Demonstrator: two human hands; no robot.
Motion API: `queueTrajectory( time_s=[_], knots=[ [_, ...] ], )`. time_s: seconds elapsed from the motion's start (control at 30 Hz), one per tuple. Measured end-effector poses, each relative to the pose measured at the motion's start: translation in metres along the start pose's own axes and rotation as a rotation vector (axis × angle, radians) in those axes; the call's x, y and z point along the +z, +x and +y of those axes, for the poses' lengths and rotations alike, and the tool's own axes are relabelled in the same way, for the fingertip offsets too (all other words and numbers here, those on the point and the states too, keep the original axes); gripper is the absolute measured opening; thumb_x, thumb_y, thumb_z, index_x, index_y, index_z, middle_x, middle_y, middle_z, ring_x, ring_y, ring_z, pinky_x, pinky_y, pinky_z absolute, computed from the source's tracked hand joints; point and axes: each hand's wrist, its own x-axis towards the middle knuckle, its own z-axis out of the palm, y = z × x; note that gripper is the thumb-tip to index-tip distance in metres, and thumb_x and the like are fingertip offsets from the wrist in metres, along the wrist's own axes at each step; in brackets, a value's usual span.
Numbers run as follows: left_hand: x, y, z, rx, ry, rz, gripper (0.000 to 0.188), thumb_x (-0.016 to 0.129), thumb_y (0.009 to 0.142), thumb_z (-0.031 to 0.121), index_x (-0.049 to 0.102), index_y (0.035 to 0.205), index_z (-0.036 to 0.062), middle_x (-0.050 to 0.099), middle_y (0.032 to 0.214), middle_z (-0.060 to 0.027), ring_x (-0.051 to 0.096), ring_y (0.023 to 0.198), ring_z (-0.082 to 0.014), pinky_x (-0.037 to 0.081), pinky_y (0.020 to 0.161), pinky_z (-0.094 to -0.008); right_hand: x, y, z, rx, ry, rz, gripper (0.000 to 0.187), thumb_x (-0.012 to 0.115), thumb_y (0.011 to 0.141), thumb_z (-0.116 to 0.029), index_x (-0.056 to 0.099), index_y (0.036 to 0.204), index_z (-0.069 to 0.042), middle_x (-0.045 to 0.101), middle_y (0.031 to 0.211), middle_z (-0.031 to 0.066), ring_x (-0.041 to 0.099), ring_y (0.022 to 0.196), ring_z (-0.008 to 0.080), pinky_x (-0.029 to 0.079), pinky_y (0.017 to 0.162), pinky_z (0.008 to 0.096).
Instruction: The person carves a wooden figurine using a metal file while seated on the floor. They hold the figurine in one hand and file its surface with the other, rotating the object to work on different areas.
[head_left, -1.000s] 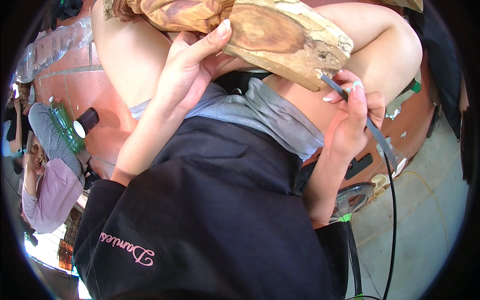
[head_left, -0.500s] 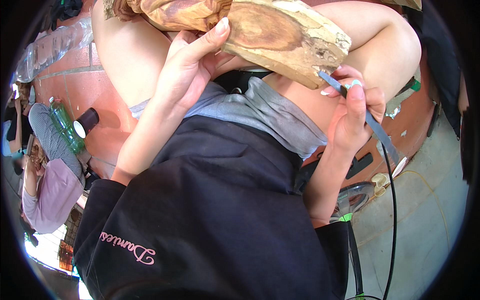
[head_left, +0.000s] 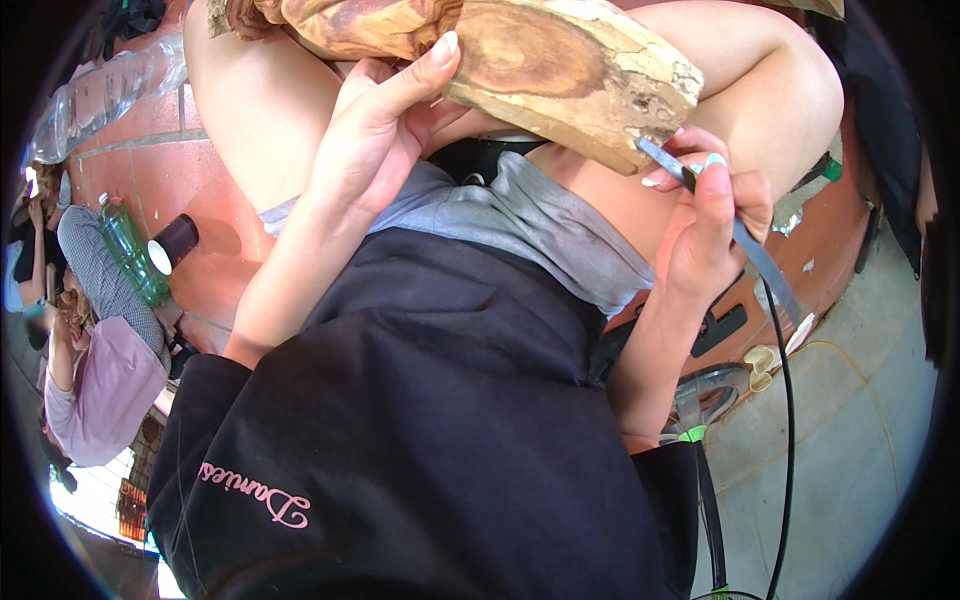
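Observation:
A rough slab of brown wood point(head_left: 540, 70) with a reddish grain ring lies across my bare knees at the top of the view. My left hand point(head_left: 375, 135) grips its near edge, thumb up on the cut face. My right hand point(head_left: 715, 225) is closed around a thin flat grey metal blade point(head_left: 745, 245), whose tip touches the pale chipped corner of the wood at the right. A black cord point(head_left: 785, 400) hangs down just right of this hand. My black shirt and grey shorts fill the lower middle.
A green bottle point(head_left: 130, 250) and a dark cup point(head_left: 172, 243) stand on the red brick ledge at left. Another person in a pink top point(head_left: 100, 390) sits lower left. A clear plastic bottle point(head_left: 100, 95) lies upper left. Grey concrete floor point(head_left: 850, 450) lies at right.
My right hand has lifted the blade up and left, from beside my thigh to the wood's chipped right corner. The left hand and the wood have held still.

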Motion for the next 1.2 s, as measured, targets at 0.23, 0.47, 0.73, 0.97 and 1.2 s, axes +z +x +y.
queueTrajectory(
  time_s=[0.23, 0.47, 0.73, 0.97, 1.2],
  knots=[
    [-0.001, 0.001, 0.001, -0.013, 0.007, 0.011, 0.047, 0.06, 0.092, 0.022, 0.042, 0.128, -0.0009, 0.056, 0.122, -0.0098, 0.056, 0.112, -0.0184, 0.048, 0.097, -0.034, 0.008, 0.001, -0.002, -0.178, -0.215, 0.007, 0.023, 0.058, 0.086, 0.003, 0.041, 0.072, -0.003, 0.064, 0.065, 0.0182, 0.064, 0.082, 0.0313, 0.051, 0.079, 0.0426],
    [0.002, 0.001, 0.0, 0.007, 0.002, 0.016, 0.046, 0.061, 0.091, 0.021, 0.043, 0.128, -0.0007, 0.056, 0.122, -0.0091, 0.056, 0.112, -0.0181, 0.048, 0.098, -0.0342, 0.028, -0.008, -0.022, -0.215, -0.497, 0.051, 0.022, 0.061, 0.083, 0.006, 0.043, 0.072, -0.002, 0.065, 0.065, 0.0173, 0.066, 0.082, 0.0288, 0.051, 0.08, 0.0411],
    [0.006, 0.0, 0.002, 0.009, 0.011, 0.022, 0.047, 0.061, 0.091, 0.021, 0.042, 0.128, -0.0018, 0.055, 0.124, -0.0095, 0.056, 0.113, -0.0185, 0.048, 0.098, -0.0343, 0.03, -0.013, -0.016, -0.455, -0.753, -0.041, 0.011, 0.057, 0.086, 0.005, 0.048, 0.083, 0.0, 0.066, 0.069, 0.0147, 0.065, 0.087, 0.0289, 0.048, 0.088, 0.048],
    [0.006, 0.0, 0.003, 0.006, -0.072, -0.008, 0.046, 0.062, 0.089, 0.015, 0.042, 0.127, -0.0037, 0.056, 0.121, -0.0131, 0.057, 0.111, -0.0225, 0.051, 0.095, -0.0366, 0.024, -0.017, -0.003, -0.417, -0.54, 0.005, 0.017, 0.059, 0.084, 0.005, 0.044, 0.081, -0.003, 0.065, 0.07, 0.0156, 0.065, 0.087, 0.0309, 0.05, 0.086, 0.0483],
    [0.008, -0.001, 0.003, 0.01, -0.08, 0.008, 0.046, 0.062, 0.089, 0.013, 0.042, 0.126, -0.0049, 0.057, 0.118, -0.0157, 0.061, 0.106, -0.0252, 0.054, 0.09, -0.0386, 0.023, -0.018, -0.008, -0.264, -0.303, 0.059, 0.015, 0.053, 0.087, 0.004, 0.042, 0.079, -0.003, 0.064, 0.067, 0.0172, 0.066, 0.086, 0.0309, 0.048, 0.088, 0.0508]
  ],
)
